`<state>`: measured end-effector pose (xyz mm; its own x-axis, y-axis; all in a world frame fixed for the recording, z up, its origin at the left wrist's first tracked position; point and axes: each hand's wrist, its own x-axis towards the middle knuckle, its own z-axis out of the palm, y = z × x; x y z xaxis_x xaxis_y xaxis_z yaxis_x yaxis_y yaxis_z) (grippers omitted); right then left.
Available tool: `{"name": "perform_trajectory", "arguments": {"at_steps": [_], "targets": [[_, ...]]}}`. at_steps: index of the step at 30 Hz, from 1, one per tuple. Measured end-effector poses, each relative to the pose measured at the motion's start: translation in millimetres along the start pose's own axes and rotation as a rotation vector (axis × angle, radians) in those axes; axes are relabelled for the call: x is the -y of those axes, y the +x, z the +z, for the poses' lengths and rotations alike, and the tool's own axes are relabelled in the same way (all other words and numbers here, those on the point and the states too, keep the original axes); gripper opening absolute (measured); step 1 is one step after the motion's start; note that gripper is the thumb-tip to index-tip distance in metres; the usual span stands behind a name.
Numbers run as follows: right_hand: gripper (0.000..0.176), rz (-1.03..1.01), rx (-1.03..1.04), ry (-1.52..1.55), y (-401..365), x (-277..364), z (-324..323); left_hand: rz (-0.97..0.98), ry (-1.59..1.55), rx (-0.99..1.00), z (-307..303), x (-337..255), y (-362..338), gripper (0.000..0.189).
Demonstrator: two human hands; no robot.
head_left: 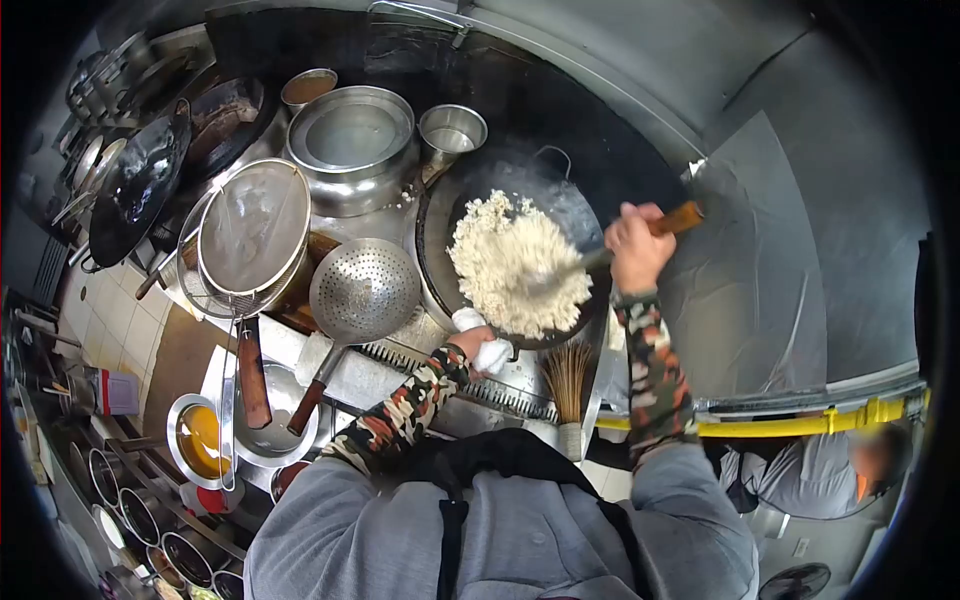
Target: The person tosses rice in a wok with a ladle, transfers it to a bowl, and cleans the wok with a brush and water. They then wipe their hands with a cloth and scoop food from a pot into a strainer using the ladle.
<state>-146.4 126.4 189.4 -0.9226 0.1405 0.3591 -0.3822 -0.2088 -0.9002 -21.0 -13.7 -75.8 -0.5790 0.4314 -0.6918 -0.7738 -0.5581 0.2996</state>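
Note:
A dark wok (437,250) on the stove holds a big heap of pale fried rice (515,260), partly blurred by motion. My right hand (640,245) is closed round the wooden handle (682,218) of a metal ladle, whose head is in the rice. At the wok's near edge, my left hand (472,343) is closed on a folded white cloth (490,355) against the rim; the wok's handle is hidden there. A bamboo brush (569,385) stands just right of the cloth.
Left of the wok are a perforated ladle (365,290), a round strainer (254,228) and a large steel pot (351,130). A bowl of yellow liquid (203,440) sits lower left. A yellow pipe (800,425) runs at right, with another person (805,475) beyond.

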Motion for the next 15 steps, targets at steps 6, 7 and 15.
{"name": "perform_trajectory", "arguments": {"at_steps": [6, 7, 15], "targets": [[0.021, 0.005, 0.117, -0.061, 19, 62, 4, 0.029, 0.005, -0.149, 11, -5, -16, 0.021], [0.020, -0.042, 0.110, -0.045, 15, 60, -5, 0.033, -0.002, -0.146, 10, -6, -13, 0.021], [0.025, -0.140, -0.005, 0.050, 45, 36, 17, 0.121, 0.056, -0.083, 10, -6, -23, 0.020]]}}
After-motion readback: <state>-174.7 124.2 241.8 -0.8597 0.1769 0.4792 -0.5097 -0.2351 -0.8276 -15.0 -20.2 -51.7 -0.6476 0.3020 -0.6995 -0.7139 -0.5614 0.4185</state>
